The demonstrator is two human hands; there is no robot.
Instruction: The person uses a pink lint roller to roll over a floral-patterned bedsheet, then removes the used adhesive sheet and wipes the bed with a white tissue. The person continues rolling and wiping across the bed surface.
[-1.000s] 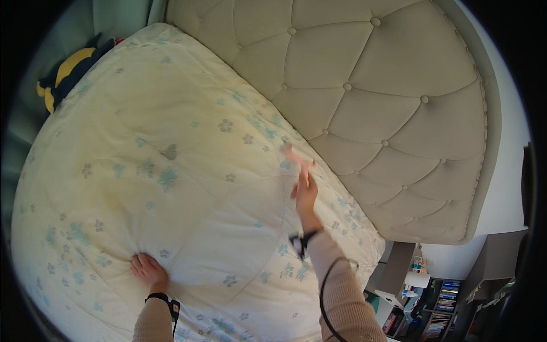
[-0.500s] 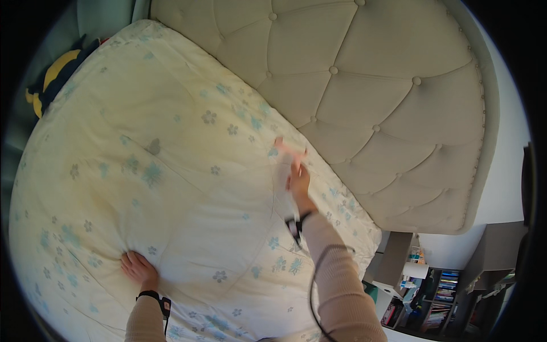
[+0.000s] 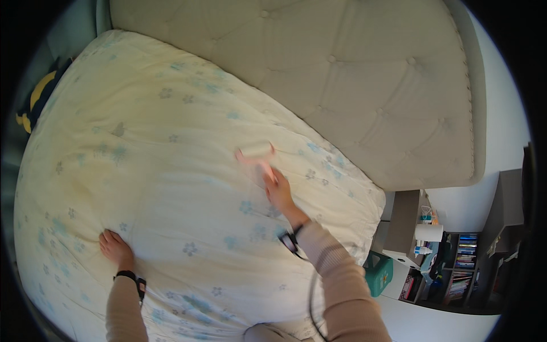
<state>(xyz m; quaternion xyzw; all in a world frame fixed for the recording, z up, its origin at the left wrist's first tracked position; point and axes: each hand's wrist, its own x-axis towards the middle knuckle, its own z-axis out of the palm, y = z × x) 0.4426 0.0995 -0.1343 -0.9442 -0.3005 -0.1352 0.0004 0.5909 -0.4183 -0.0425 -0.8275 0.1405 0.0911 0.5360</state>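
Note:
A lint roller (image 3: 256, 151) with a pink frame and a pale roll is held by its handle in my right hand (image 3: 281, 197), fingers wrapped round it. Its roll is over the sheet, slightly blurred by motion; I cannot tell whether it presses on the cloth. The cream bed sheet (image 3: 165, 199) carries grey and blue flower prints and some shallow wrinkles. At the lower left, my left hand (image 3: 117, 251) rests palm down on the sheet, open and holding nothing. Both wrists wear black straps with small devices, and a dark cable runs along my right forearm.
A beige tufted headboard (image 3: 364, 85) borders the bed at the far right. A dark blue and yellow plush toy (image 3: 40, 97) lies at the left edge. Right of the bed stand a green stool (image 3: 378, 273), a cabinet (image 3: 405, 219) with a white roll on it, and bookshelves (image 3: 464, 262).
My right hand has brought the lint roller left across the sheet, away from the headboard. My left hand stays on the sheet. The view has shifted, and the green stool shows more.

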